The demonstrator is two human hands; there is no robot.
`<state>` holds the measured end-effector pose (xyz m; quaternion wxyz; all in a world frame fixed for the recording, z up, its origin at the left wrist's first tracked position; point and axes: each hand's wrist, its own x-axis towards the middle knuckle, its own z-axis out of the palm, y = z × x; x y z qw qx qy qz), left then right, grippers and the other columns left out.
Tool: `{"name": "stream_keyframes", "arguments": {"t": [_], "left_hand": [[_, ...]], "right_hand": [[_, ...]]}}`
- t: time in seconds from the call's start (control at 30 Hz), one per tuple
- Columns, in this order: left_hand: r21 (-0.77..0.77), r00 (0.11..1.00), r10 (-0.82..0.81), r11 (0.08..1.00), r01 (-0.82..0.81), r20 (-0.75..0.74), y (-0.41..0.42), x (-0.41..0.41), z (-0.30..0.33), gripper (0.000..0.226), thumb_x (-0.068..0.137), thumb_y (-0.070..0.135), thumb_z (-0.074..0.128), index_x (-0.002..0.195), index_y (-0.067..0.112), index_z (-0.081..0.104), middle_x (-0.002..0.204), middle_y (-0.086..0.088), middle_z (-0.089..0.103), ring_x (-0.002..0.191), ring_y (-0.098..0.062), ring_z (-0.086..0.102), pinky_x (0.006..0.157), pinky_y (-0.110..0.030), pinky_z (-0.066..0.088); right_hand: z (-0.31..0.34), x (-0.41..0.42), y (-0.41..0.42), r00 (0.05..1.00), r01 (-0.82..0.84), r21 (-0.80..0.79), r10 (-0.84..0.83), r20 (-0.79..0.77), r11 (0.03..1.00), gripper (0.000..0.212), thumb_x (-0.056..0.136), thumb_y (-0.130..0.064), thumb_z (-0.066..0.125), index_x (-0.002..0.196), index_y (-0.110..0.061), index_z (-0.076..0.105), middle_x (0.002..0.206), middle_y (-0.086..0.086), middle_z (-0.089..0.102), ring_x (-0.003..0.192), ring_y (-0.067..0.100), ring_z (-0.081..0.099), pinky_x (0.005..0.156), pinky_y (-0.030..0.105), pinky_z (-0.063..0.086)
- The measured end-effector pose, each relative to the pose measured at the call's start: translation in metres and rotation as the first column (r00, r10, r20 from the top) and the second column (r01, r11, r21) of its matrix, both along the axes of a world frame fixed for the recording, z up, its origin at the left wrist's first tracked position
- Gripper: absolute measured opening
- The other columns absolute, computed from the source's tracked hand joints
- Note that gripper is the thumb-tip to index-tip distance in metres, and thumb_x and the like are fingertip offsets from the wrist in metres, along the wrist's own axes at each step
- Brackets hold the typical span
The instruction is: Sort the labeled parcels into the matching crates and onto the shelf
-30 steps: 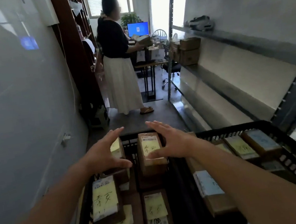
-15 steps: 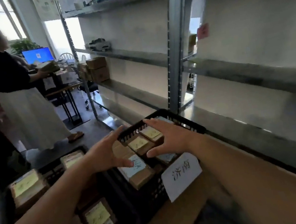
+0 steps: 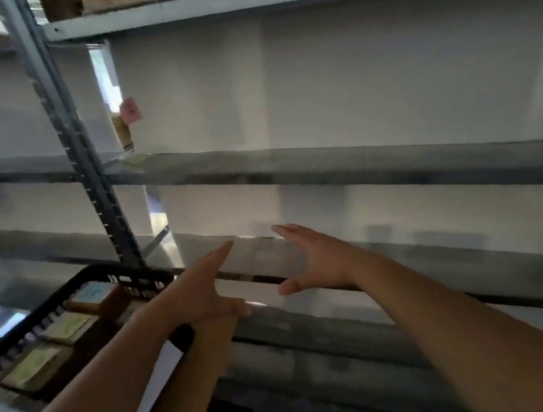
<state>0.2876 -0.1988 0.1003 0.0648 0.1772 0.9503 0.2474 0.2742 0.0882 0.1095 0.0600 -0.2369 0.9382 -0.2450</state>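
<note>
Both hands are out in front of the metal shelf [image 3: 326, 160] and neither has anything in it. The left hand [image 3: 202, 294] is flat, fingers stretched forward toward the lowest shelf board; the right hand [image 3: 315, 262] is spread wide, palm turned inward, thumb dropped below. The picture is smeared by motion, so finer detail of the fingertips is hard to make out.

The parcels [image 3: 92, 297] sit low to the left in a black crate [image 3: 16, 350], brown boxes with pale blue and yellow paper labels on top. They lie well to the left of the hands, and the writing on them is too blurred to read.

As I judge it, the step in hand is fetching the next parcel. To do that well, the person should bring the hands back over the crate, read the label before lifting, and take the box by its two long sides so the label stays facing up.

The shelf is grey steel with a slotted upright post [image 3: 85, 168] at the left. The boards facing the hands look bare, so there is room to set boxes down. A small pink tag [image 3: 130, 111] hangs near the post, and some boxes sit dimly on the top level. Bright daylight comes through gaps behind the shelving.
</note>
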Motion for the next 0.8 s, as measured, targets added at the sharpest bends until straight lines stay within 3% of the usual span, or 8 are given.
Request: {"name": "stream_keyframes", "arguments": {"t": [0.2, 0.4, 0.53, 0.67, 0.8], "left_hand": [[0.004, 0.991, -0.131, 0.991, 0.131, 0.041, 0.176, -0.033, -0.010, 0.138, 0.047, 0.079, 0.077, 0.157, 0.046, 0.000, 0.164, 0.008, 0.017, 0.145, -0.020, 0.025, 0.117, -0.047, 0.030], [-0.010, 0.953, -0.301, 0.953, 0.302, 0.036, 0.325, -0.056, -0.020, 0.141, 0.048, 0.086, 0.071, 0.160, 0.033, 0.003, 0.166, 0.004, 0.017, 0.147, -0.019, 0.026, 0.119, -0.041, 0.027], [0.012, 0.917, -0.391, 0.920, 0.391, 0.073, 0.407, -0.071, -0.030, 0.145, 0.042, 0.098, 0.063, 0.160, 0.038, 0.002, 0.168, 0.008, 0.011, 0.150, -0.018, 0.021, 0.121, -0.044, 0.028], [-0.008, 0.878, -0.469, 0.882, 0.472, 0.097, 0.483, -0.092, -0.042, 0.136, 0.055, 0.085, 0.072, 0.160, 0.036, 0.000, 0.168, 0.009, 0.007, 0.151, -0.015, 0.017, 0.120, -0.035, 0.023], [0.000, 0.833, -0.540, 0.839, 0.544, 0.117, 0.551, -0.111, -0.052, 0.136, 0.056, 0.086, 0.070, 0.160, 0.034, -0.001, 0.168, 0.009, 0.005, 0.152, -0.012, 0.014, 0.120, -0.030, 0.018]], "right_hand": [[-0.017, 0.024, 0.185, 0.973, 0.232, 0.017, -0.232, 0.014, 0.973, 0.119, 0.066, -0.089, 0.071, 0.157, -0.059, -0.001, 0.173, -0.020, 0.003, 0.159, 0.014, 0.014, 0.121, 0.046, 0.025], [-0.029, 0.049, 0.345, 0.907, 0.416, 0.045, -0.418, 0.055, 0.908, 0.118, 0.073, -0.083, 0.072, 0.162, -0.051, 0.001, 0.175, -0.015, 0.004, 0.160, 0.019, 0.014, 0.124, 0.049, 0.027], [-0.032, 0.069, 0.424, 0.852, 0.513, 0.041, -0.515, 0.096, 0.857, 0.119, 0.075, -0.076, 0.076, 0.165, -0.043, 0.004, 0.175, -0.011, 0.004, 0.159, 0.020, 0.015, 0.124, 0.048, 0.025], [-0.037, 0.080, 0.485, 0.794, 0.597, 0.029, -0.595, 0.123, 0.802, 0.117, 0.078, -0.070, 0.079, 0.166, -0.041, 0.007, 0.174, -0.010, 0.009, 0.157, 0.021, 0.020, 0.124, 0.048, 0.026], [-0.050, 0.085, 0.536, 0.745, 0.657, 0.006, -0.651, 0.145, 0.754, 0.120, 0.072, -0.075, 0.080, 0.163, -0.045, 0.007, 0.172, -0.013, 0.015, 0.154, 0.019, 0.024, 0.122, 0.044, 0.026]]}}
